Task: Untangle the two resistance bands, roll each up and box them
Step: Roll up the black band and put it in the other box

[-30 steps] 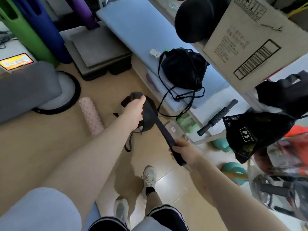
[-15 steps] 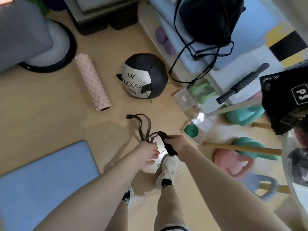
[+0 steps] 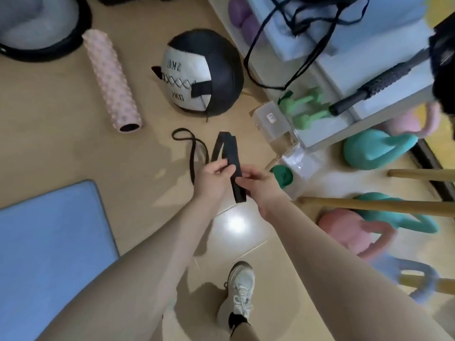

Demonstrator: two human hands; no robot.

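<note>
We now pinch the flat band (image 3: 230, 158) with both the left hand (image 3: 213, 177) and right hand (image 3: 258, 185), where before it hung bunched. The thin loop (image 3: 190, 148) still trails left.

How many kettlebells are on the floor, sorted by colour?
Teal kettlebells: 2
Pink kettlebells: 2
Lavender kettlebell: 1
Total: 5

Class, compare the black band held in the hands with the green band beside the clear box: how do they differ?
The black band is unrolled, a long loose strip; the green band is rolled into a tight coil. The left hand and right hand hold the black band up; the green band lies on the floor, untouched. Both are flat strips.
</note>
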